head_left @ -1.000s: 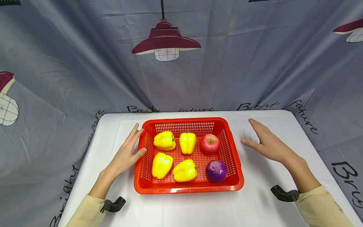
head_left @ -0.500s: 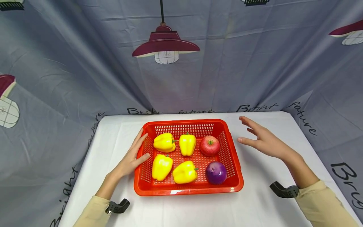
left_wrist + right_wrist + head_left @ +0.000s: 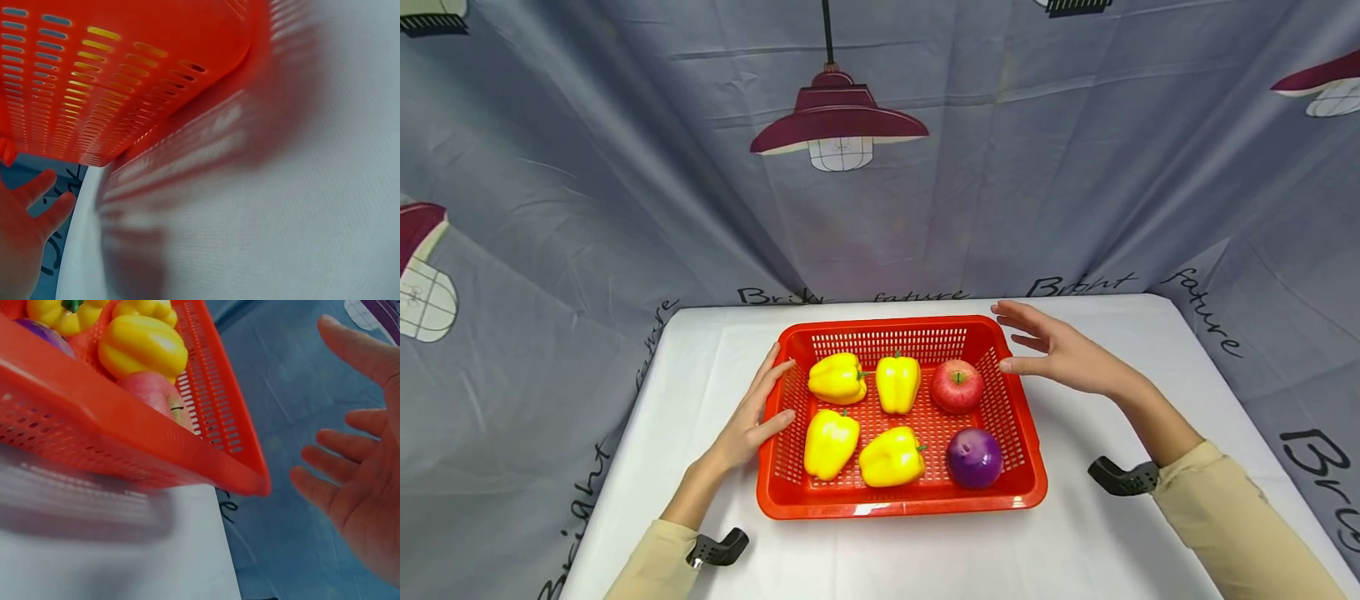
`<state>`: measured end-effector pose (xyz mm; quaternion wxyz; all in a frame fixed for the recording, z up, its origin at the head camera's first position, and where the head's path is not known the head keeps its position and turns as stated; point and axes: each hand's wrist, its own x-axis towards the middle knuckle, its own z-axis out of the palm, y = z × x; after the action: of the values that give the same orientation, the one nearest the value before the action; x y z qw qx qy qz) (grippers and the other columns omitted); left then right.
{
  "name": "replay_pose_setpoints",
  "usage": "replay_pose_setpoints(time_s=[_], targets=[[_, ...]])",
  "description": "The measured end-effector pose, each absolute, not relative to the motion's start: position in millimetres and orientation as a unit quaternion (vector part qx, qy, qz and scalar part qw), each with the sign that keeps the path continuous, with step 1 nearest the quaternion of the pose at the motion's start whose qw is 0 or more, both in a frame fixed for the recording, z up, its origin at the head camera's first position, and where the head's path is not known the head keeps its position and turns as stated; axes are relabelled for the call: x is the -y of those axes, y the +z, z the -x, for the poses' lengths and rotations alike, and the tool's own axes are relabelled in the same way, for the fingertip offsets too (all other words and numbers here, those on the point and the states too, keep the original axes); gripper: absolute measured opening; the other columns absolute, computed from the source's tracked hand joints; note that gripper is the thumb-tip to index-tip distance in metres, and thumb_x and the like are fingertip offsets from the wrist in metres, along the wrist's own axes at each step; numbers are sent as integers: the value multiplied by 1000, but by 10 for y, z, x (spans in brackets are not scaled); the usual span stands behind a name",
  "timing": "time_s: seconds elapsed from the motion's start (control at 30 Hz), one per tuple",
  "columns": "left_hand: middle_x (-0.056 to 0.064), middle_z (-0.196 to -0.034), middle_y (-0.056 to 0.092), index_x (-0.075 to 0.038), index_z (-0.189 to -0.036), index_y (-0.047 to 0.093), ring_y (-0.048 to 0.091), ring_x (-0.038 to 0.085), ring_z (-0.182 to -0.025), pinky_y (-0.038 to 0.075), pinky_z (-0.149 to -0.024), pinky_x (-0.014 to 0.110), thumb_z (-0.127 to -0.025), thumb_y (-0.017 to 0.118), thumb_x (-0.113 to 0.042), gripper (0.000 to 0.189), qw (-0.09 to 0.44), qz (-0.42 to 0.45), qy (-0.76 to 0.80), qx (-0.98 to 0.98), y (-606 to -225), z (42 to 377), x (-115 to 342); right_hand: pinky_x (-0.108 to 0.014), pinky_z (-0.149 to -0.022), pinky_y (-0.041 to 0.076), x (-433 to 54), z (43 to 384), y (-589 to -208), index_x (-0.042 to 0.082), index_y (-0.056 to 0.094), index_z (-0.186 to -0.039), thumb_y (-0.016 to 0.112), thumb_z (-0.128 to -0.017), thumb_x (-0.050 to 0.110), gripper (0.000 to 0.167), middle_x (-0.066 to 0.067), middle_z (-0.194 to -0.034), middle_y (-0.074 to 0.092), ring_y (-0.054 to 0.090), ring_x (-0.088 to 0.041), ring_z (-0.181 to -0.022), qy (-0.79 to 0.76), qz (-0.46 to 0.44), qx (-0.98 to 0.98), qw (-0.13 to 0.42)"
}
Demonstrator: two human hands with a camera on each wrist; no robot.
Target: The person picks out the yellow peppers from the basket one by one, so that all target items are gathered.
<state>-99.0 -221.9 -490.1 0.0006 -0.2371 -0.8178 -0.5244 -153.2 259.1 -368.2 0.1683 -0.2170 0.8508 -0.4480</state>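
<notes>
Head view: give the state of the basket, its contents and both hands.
Basket: upright, loaded
Back-left pepper: on its side, stem right
Back-right pepper: stem pointing away
Front-left pepper: stem pointing away
Front-right pepper: on its side, stem right
Apple: stem up
Purple fruit: resting in basket
Left hand: fingers extended, rim contact unclear
Right hand: fingers extended, holding nothing

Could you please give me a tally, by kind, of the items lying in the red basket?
Yellow bell peppers: 4
Red apple: 1
Round purple item, exact kind unclear: 1
Total in the red basket: 6
</notes>
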Motion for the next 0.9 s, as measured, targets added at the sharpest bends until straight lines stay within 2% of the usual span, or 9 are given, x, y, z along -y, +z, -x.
replay_pose_setpoints(time_s=[0.17, 0.27, 0.43, 0.6, 0.67, 0.77, 0.9], targets=[[3, -169, 2, -6, -154, 36, 5, 31, -153, 17, -111, 71, -90, 60, -19, 69, -1, 231, -528, 817, -4924, 988, 2212, -65, -110, 30, -2469, 1600, -3716, 7, 27, -158, 79, -88, 26, 89, -17, -161, 30, 26, -41, -147, -458, 240, -835, 189], [4, -169, 2, -6, -153, 37, 5, 31, -153, 18, -112, 70, -90, 60, -19, 68, 0, 231, -530, 816, -4932, 990, 2211, -65, -112, 26, -2386, 1636, -3753, 5, 28, -157, 79, -87, 22, 88, -18, -160, 32, 28, -41, -146, -463, 254, -825, 200], [3, -169, 2, -6, -153, 37, 5, 29, -153, 17, -112, 70, -91, 59, -18, 67, 4, 234, -529, 815, -4931, 994, 2213, -62, -112, 28, -2242, 1697, -3821, 3, 30, -156, 79, -86, 15, 86, -20, -158, 34, 30, -43, -145, -469, 269, -809, 231], [3, -169, 2, -6, -152, 38, 6, 29, -153, 19, -113, 67, -91, 58, -18, 66, 7, 236, -528, 816, -4928, 995, 2204, -60, -112, 30, -2128, 1749, -3862, 1, 32, -154, 81, -84, 18, 87, -23, -157, 36, 33, -42, -144, -460, 276, -807, 247], [3, -169, 2, -7, -153, 38, 7, 29, -153, 24, -113, 63, -91, 58, -19, 66, 4, 234, -527, 817, -4926, 992, 2200, -60, -112, 30, -2094, 1767, -3877, 0, 32, -154, 81, -83, 19, 88, -23, -156, 37, 34, -41, -144, -456, 278, -806, 255], [2, -169, 2, -8, -153, 38, 8, 29, -152, 31, -113, 48, -91, 57, -20, 66, 2, 230, -525, 819, -4926, 988, 2198, -59, -113, 30, -2033, 1803, -3903, 0, 32, -155, 81, -84, 21, 89, -21, -156, 38, 34, -39, -144, -451, 277, -805, 268], [2, -169, 2, -8, -153, 38, 9, 29, -152, 30, -111, 32, -91, 57, -19, 65, 3, 228, -528, 818, -4937, 987, 2194, -53, -114, 31, -1943, 1855, -3930, 0, 31, -155, 81, -85, 22, 89, -21, -155, 40, 35, -37, -144, -457, 279, -796, 283]])
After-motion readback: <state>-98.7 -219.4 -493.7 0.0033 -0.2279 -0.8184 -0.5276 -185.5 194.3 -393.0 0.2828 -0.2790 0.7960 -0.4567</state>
